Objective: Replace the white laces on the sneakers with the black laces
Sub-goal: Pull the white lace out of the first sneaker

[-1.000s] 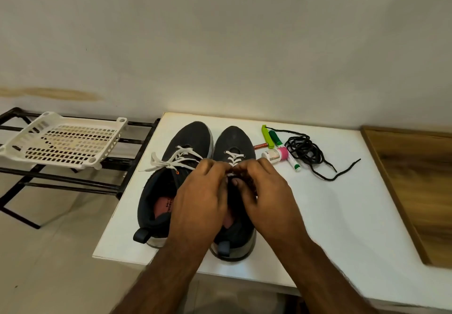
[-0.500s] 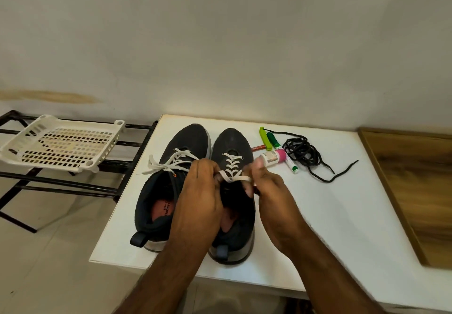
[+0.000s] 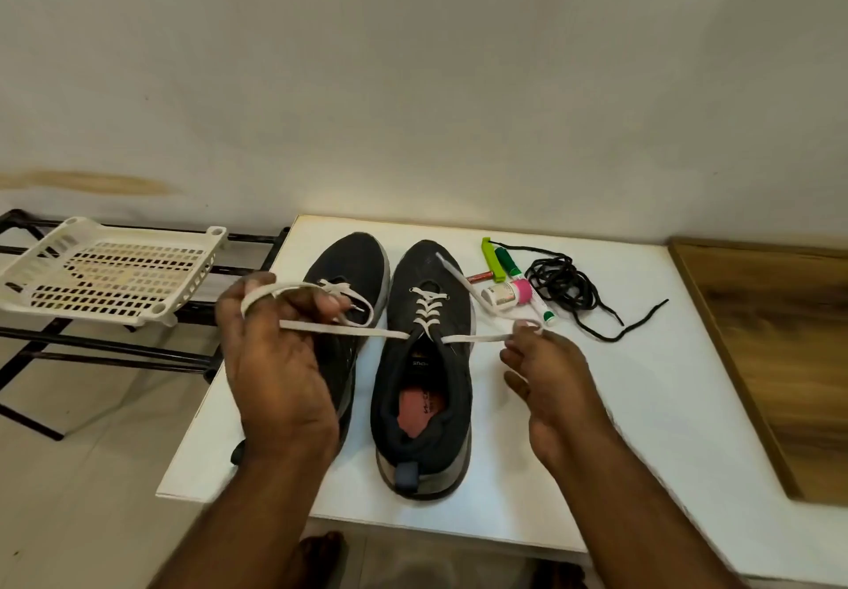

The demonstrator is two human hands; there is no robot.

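Left hand (image 3: 275, 359), right hand (image 3: 546, 372) grip white lace (image 3: 348, 330) ends; black laces (image 3: 562, 281) near markers (image 3: 509, 262).

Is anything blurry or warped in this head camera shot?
Head view: the right hand and its fingers are motion-blurred, the left hand slightly soft; wide-angle bending skews the table edges; lighting is soft and even, without glare; the right sneaker is sharp.

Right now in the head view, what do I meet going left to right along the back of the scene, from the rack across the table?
White plastic tray → left sneaker → right sneaker → green markers → black laces → wooden board.
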